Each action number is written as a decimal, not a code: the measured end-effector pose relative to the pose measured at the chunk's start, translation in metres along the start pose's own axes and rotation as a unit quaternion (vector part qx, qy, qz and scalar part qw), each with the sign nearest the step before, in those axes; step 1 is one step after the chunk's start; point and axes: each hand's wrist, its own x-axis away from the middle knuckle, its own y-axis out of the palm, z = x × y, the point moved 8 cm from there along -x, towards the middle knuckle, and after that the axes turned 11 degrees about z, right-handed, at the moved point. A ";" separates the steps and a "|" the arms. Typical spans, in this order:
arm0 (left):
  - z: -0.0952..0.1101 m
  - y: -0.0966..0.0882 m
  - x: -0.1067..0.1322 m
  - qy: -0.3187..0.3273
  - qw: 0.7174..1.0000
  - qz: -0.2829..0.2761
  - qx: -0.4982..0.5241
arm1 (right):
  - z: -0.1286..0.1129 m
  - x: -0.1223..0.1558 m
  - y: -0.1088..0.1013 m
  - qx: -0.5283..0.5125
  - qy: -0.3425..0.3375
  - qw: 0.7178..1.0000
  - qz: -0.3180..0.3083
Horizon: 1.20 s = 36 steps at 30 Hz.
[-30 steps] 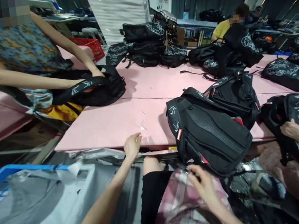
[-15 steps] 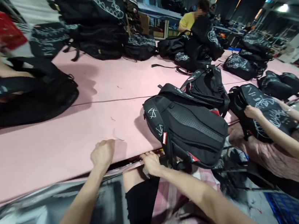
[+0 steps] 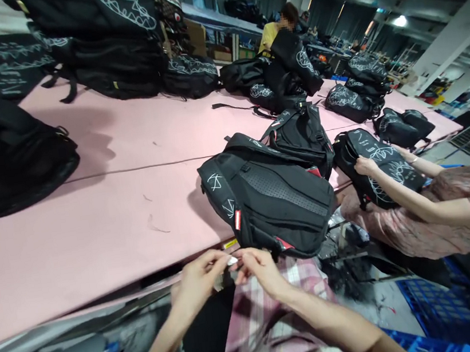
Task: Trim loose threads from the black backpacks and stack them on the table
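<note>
My left hand (image 3: 196, 279) and my right hand (image 3: 261, 268) meet just below the near edge of the pink table (image 3: 106, 216), over my lap. Both pinch a small pale object (image 3: 232, 260) between their fingertips; I cannot make out what it is. A black backpack (image 3: 270, 197) with white line drawings and red tabs lies on the table edge just right of my hands, overhanging toward me. Neither hand touches it.
A second black backpack (image 3: 301, 135) lies behind the first. A person on my right, in a pink patterned top, holds another backpack (image 3: 378, 166). A backpack stack (image 3: 100, 43) stands at the far left, another bag (image 3: 8, 165) at the left. Blue crates (image 3: 443, 310) sit on the floor.
My left hand came off the table edge and my right hand left the backpack's underside; both now meet in a pinch in front of me. The view has swung to the right.
</note>
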 end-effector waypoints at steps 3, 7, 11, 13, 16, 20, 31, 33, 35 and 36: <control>0.040 0.049 0.008 0.085 0.994 -0.054 -0.037 | -0.024 0.013 -0.043 -0.030 -0.008 0.995 0.093; 0.079 0.099 0.001 0.222 0.965 -0.086 -0.107 | -0.045 0.025 -0.103 0.000 -0.059 0.977 0.203; 0.102 0.129 -0.026 0.423 0.860 0.008 -0.287 | -0.051 0.039 -0.166 0.067 -0.108 0.942 0.312; 0.104 0.149 -0.041 0.474 0.804 -0.013 -0.359 | -0.048 0.039 -0.187 0.097 -0.107 0.936 0.320; 0.105 0.174 -0.062 0.462 0.771 -0.095 -0.428 | -0.049 0.034 -0.209 0.121 -0.116 0.936 0.309; 0.126 0.205 -0.067 0.437 0.762 -0.144 -0.455 | -0.072 0.036 -0.238 0.231 -0.136 0.903 0.336; 0.128 0.270 -0.021 0.458 0.768 -0.176 -0.411 | -0.075 0.061 -0.268 0.547 -0.088 0.765 0.330; 0.124 0.268 -0.019 0.454 0.773 -0.174 -0.407 | -0.066 0.061 -0.269 0.544 -0.071 0.766 0.334; 0.122 0.266 -0.017 0.450 0.777 -0.174 -0.404 | -0.064 0.060 -0.267 0.550 -0.066 0.757 0.348; 0.121 0.266 -0.017 0.449 0.778 -0.174 -0.404 | -0.063 0.060 -0.266 0.556 -0.065 0.751 0.351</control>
